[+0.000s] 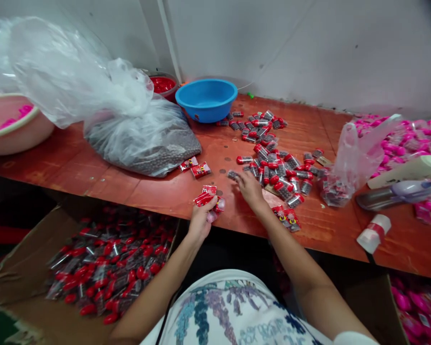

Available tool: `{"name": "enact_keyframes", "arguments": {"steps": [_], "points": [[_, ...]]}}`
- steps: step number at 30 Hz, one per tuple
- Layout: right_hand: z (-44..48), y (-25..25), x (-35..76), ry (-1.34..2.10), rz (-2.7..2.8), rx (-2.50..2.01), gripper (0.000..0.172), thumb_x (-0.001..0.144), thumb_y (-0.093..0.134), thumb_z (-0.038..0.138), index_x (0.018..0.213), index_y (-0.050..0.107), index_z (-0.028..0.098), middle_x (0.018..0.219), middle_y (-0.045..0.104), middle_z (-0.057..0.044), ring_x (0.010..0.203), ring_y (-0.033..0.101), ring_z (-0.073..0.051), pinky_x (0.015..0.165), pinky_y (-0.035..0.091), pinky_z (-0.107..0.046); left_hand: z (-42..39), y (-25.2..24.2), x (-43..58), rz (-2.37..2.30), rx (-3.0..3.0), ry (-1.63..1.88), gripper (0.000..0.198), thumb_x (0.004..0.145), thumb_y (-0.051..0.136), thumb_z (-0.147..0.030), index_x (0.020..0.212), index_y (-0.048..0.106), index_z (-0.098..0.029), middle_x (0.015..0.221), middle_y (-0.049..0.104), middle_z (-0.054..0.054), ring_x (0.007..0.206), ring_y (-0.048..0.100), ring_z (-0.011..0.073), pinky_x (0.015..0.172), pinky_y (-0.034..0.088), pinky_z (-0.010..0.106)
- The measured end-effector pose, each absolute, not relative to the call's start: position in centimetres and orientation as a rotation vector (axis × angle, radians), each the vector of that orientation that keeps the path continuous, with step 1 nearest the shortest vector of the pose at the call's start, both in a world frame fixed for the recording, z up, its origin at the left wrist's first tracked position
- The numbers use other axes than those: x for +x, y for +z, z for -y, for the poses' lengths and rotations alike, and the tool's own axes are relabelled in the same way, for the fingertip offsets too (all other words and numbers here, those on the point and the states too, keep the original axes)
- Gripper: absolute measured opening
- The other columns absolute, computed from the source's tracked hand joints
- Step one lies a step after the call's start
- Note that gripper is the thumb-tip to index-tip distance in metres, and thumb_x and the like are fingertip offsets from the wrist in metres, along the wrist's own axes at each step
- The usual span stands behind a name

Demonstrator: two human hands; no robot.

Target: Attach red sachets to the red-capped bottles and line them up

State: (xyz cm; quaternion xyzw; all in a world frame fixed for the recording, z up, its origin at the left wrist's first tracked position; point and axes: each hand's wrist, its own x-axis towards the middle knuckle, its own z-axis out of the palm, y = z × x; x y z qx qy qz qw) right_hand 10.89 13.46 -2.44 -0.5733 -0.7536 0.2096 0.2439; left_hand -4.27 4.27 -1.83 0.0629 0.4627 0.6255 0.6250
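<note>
My tabletop (154,191)'s reddish-brown with a few dark spots. Noon being straight ahead of me: blue basin (206,101) at 12, clear bag of grey pellets (143,141) at 11, pale basin (25,136) with pink bits (10,120) at 10. Loads of red-capped tubes (273,165) lie loose around 1, plus red packets (292,219) by the front edge and a couple more just beside that bag. Carrier bag (350,158) between 1 and 2, pink heap (409,139) at 2, white roll (374,233) towards 3.

I count one blue basin (207,114) and one red bowl (173,91) along the back edge of the table (326,235), one cream basin (21,138) at its left end, one plastic sack (143,143), two red packets (201,170) beside it, two packets (293,220) near the front edge, and red-capped tubes (283,189) past counting.
</note>
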Motion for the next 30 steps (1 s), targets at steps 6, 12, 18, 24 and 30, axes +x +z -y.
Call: {"name": "enact_keyframes", "arguments": {"steps": [6, 12, 18, 24, 30], "points": [[-13.5, -3.1, 10.3, 0.393, 2.458, -1.687, 0.034, 0.093, 0.044, 0.024, 0.125, 0.054, 0.025, 0.121, 0.057, -0.009, 0.09, 0.063, -0.021, 0.072, 0.047, -0.029, -4.2, -0.5, -4.6, -0.977, -0.1, 1.275, 0.01, 0.072, 0.074, -0.014, 0.078, 0.065, -0.013, 0.063, 0.064, 0.0, 0.047, 0.056, 0.0082, 0.045, 0.048, 0.02], [-8.8, -3.7, 13.4, 0.485, 2.42, -1.428, 0.034, 0.086, 0.047, 0.011, 0.112, 0.066, 0.023, 0.14, 0.043, -0.012, 0.115, 0.054, -0.026, 0.096, 0.042, -0.038, -4.1, 0.1, -4.5, -0.939, -0.153, 1.224, 0.004, 0.078, 0.068, -0.013, 0.08, 0.065, -0.013, 0.069, 0.066, 0.001, 0.051, 0.059, 0.0088, 0.048, 0.051, 0.02], [-5.7, -4.8, 13.8, 0.546, 2.065, -1.469, 0.03, 0.082, 0.062, 0.022, 0.111, 0.063, 0.02, 0.141, 0.04, -0.017, 0.128, 0.042, -0.031, 0.101, 0.039, -0.05, -4.2, 0.1, -3.0, -0.911, -0.151, 1.224, 0.008, 0.079, 0.064, -0.005, 0.08, 0.065, -0.013, 0.076, 0.07, 0.004, 0.061, 0.064, 0.0106, 0.059, 0.054, 0.021], [-4.5, -5.1, 14.4, 0.808, 1.725, -1.618, 0.077, 0.073, 0.067, 0.022, 0.142, 0.034, 0.013, 0.122, 0.056, -0.017, 0.113, 0.054, -0.029, 0.096, 0.044, -0.048, -3.9, 0.4, -2.5, -0.938, -0.131, 1.264, 0.01, 0.079, 0.064, -0.003, 0.078, 0.064, -0.013, 0.07, 0.068, 0.002, 0.056, 0.062, 0.009, 0.059, 0.055, 0.021], [-2.5, -2.8, 14.6, 1.158, 1.311, -1.351, 0.053, 0.076, 0.066, 0.032, 0.126, 0.056, 0.02, 0.112, 0.063, -0.008, 0.093, 0.062, -0.02, 0.086, 0.052, -0.038, -3.6, 0.0, -2.1, -0.954, -0.072, 1.288, 0.011, 0.074, 0.068, -0.003, 0.08, 0.066, -0.012, 0.075, 0.07, 0.003, 0.062, 0.065, 0.0112, 0.06, 0.055, 0.021]]}}
